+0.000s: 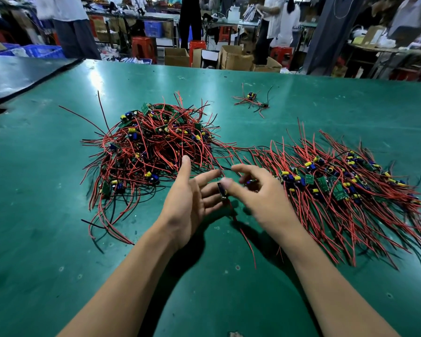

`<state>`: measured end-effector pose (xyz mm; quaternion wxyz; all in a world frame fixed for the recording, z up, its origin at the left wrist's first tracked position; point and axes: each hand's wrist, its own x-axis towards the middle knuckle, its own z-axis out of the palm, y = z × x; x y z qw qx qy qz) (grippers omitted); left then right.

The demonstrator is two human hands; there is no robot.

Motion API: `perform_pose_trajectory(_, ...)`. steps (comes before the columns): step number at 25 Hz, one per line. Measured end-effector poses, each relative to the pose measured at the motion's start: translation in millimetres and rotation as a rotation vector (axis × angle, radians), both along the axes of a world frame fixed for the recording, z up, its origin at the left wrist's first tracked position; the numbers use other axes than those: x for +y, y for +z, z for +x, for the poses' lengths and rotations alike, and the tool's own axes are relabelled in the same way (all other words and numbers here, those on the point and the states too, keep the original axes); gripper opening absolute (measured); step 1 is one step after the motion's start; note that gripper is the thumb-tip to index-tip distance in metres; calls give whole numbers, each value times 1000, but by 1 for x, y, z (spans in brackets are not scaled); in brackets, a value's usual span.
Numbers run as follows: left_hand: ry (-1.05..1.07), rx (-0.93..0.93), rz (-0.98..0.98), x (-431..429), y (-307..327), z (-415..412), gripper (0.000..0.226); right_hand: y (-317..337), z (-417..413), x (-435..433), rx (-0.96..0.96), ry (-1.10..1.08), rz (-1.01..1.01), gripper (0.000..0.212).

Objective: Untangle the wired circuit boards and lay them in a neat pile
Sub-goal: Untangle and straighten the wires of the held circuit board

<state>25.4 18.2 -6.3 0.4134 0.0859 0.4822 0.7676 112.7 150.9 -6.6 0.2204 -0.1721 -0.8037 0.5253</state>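
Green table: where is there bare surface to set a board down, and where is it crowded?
Bare table lies left of the tangled heap, along the near edge around both forearms, and far right beyond the small stray cluster. Crowded: the heap, the combed-out pile, and the gap between them, where the left hand and right hand work.

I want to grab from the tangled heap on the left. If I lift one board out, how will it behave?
Its thin wires look floppy and will probably trail. In the tangled heap they interlace, so neighbours will likely snag and follow. Each board seems small, probably light.
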Motion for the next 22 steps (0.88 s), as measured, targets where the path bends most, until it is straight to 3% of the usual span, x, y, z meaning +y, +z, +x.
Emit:
perform_pose_trajectory(2, -19, 24, 4, -1, 1, 1, 77, -7, -2, -8, -27, 38, 222, 43)
perform_pose_trajectory(4, 46, 184, -111, 0, 1, 5, 65, -10, -5, -12, -17, -25, 320, 41)
perform_pose_trajectory(7, 363, 673, -378, -3, -4, 4, 27, -7, -4, -2, -54, -297, 327, 39)
perform_pose_trajectory(10, 633, 827, -549, -11, -6, -6, 8, -5, 2, 11, -257, -497, 522, 52)
perform_pose_trajectory(12, 727, 902, -631, -15, -6, -10, 4, -4, 3, 7, -198, -468, 610, 51)
perform_pose_trajectory(14, 763, 907, -644, -17, -6, -11, 8, -5, 0, -5, -60, -281, 612, 39)
perform_pose_trajectory(17, 737, 744, -645, -20, -6, -15, 30, -16, -5, -18, -90, -51, 650, 29)
perform_pose_trajectory(20, 629, 510, -615, -26, -5, -23, 45, -22, -6, -10, -214, -88, 689, 28)
perform_pose_trajectory(22, 566, 438, -577, -29, -3, -27, 31, -22, -5, -3, -221, -137, 644, 29)
